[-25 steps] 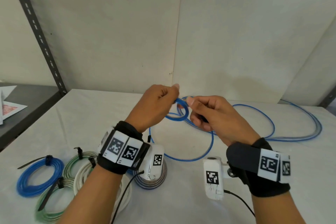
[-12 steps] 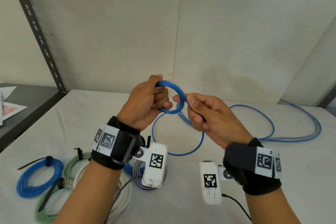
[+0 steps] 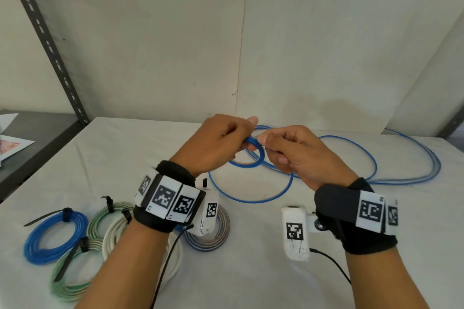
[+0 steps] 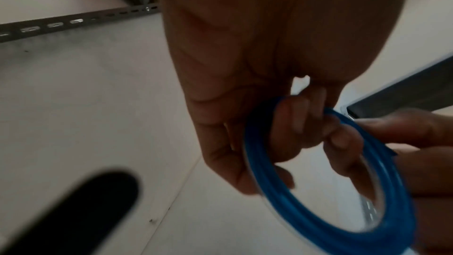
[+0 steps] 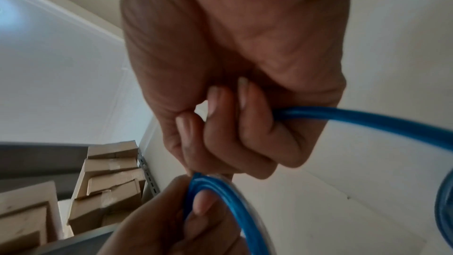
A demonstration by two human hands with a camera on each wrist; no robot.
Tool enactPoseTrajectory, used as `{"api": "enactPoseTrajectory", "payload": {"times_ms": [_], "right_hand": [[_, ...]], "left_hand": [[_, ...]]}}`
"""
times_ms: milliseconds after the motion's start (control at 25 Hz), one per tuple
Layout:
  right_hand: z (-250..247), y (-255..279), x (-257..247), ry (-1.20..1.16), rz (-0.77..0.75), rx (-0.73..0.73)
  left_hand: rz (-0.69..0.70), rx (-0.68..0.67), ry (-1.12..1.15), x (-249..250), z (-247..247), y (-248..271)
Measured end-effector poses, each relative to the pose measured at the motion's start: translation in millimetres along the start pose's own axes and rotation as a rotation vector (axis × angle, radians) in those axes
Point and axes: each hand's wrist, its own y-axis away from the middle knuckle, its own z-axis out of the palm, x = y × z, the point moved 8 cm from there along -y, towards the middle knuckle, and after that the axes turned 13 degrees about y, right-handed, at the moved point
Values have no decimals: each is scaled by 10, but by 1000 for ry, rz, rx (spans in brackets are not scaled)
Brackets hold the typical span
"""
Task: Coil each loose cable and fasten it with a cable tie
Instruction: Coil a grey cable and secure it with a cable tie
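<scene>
Both hands hold the blue cable above the table: left hand grips its small coil, right hand pinches the strand, whose slack trails far right.

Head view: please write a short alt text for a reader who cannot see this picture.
Two hands wind a blue cable into a small coil above a white table; the left hand grips the coil, the right hand feeds the strand. Loose blue loops trail right, and tied coils lie at the left.
</scene>
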Motion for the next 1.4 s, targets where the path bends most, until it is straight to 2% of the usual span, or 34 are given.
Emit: {"api": "enactPoseTrajectory", "payload": {"times_ms": [80, 200, 320, 480, 640, 840, 920, 1000, 1080, 1160, 1400], "right_hand": [[2, 8, 9, 45, 13, -11], [-14, 9, 7, 15, 21, -1], [-26, -1, -14, -40, -10, 19], [-34, -13, 14, -266, -12, -3], [63, -20, -25, -335, -17, -59], [72, -38, -30, -465, -7, -43], [39, -25, -36, -485, -8, -34], [-8, -4, -46, -472, -4, -33], [-32, 14, -54, -404, -1, -45], [-13, 32, -50, -322, 2, -79], [42, 44, 5, -75, 39, -120]], "left_hand": [[-82, -50, -50, -91, 73, 6], [-86, -24, 12, -100, 70, -10], [-68, 87, 221, -77, -44, -26], [-70, 216, 606, -102, -182, -41], [-155, 207, 920, -107, -112, -45], [-182, 190, 1034, -113, -16, -59], [-165, 191, 952, -114, -24, -66], [-119, 172, 713, -85, -63, -68], [-63, 114, 488, -14, -64, -56], [-42, 41, 354, 37, -8, -24], [-108, -57, 96, -30, 84, 30]]}}
